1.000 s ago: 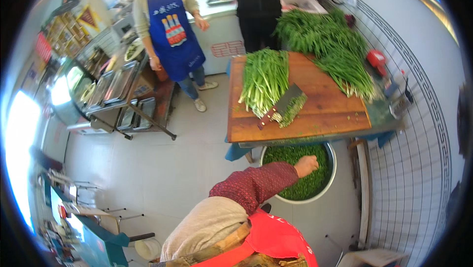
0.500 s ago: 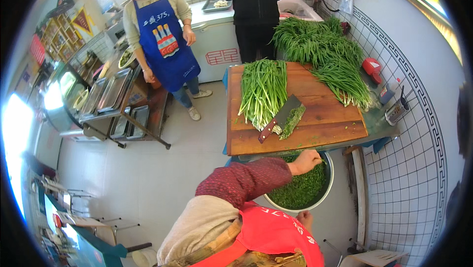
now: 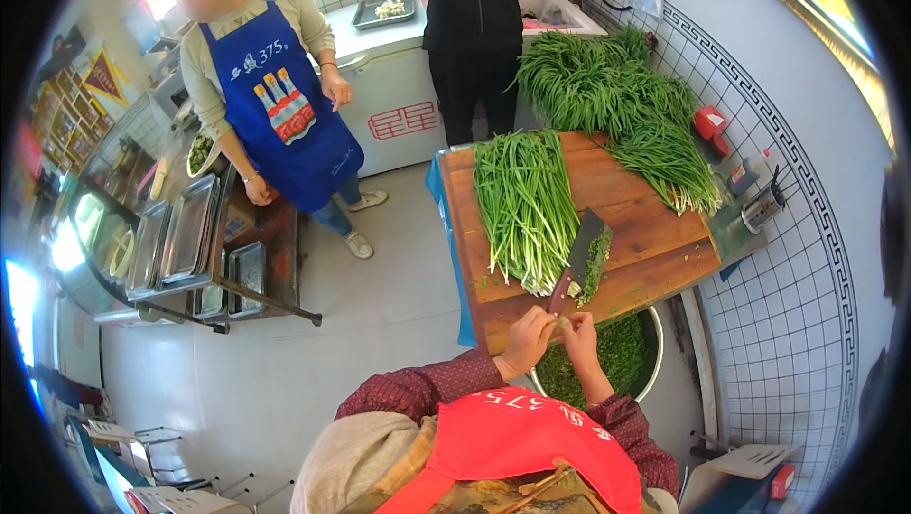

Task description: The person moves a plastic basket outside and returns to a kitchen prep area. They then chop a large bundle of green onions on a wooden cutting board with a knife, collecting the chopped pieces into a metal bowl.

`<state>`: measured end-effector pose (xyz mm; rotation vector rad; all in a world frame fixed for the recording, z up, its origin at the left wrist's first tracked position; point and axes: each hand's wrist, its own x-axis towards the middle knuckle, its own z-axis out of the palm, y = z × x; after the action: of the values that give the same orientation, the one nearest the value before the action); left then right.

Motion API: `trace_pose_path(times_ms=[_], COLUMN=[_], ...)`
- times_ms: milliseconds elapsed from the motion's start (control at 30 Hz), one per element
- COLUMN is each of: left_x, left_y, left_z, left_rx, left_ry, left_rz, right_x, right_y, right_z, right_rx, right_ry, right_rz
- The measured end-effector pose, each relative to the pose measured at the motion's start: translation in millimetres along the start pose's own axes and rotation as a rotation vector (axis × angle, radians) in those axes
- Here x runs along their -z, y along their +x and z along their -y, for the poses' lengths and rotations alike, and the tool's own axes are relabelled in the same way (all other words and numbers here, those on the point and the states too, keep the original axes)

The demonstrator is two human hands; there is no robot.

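Observation:
My left hand (image 3: 526, 339) and my right hand (image 3: 582, 347) meet at the front edge of the wooden cutting board (image 3: 655, 253). Both have their fingers pinched together; anything between the fingertips is too small to make out. Just beyond them a cleaver (image 3: 585, 241) lies on the board, its brown handle toward my hands. Chopped greens (image 3: 594, 270) lie along the blade's right side. To the left of the cleaver rests a bundle of garlic chives (image 3: 525, 199), white ends toward me. Under my right hand stands a metal basin (image 3: 657, 355), with finely chopped greens (image 3: 619, 351) inside.
A big heap of chives (image 3: 607, 87) covers the board's far right corner. A red container (image 3: 710, 123) stands by the tiled wall. One person in a blue apron (image 3: 285, 106) stands at left beside a rack with metal trays (image 3: 193, 227); another in black (image 3: 472, 30) stands behind the board.
My left hand has drawn back from over the basin to the board's front edge. My right hand has risen from beside the basin to meet it. The whole view has shifted slightly.

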<state>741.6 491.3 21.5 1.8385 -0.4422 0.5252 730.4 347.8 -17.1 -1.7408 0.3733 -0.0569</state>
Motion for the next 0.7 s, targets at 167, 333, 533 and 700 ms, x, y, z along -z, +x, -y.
trace_pose_path(times_ms=[167,333,533,700], left_x=[36,41,27,11], left_y=[4,-8,-17,-12], left_z=[39,69,78,81], left_rx=[-0.164,-0.079,-0.121,-0.165], left_ry=[0.138,0.234,0.242,0.356], left_rz=[0.136,0.277,0.386,0.343], right_x=[-33,-36,17,86], right_y=[11,33,37,25], right_z=[29,40,54,64], right_rx=[-0.264,-0.295,-0.314,-0.280], right_ry=[0.371,0.243,0.170,0.616], right_rz=[0.099,0.095,-0.021,0.180])
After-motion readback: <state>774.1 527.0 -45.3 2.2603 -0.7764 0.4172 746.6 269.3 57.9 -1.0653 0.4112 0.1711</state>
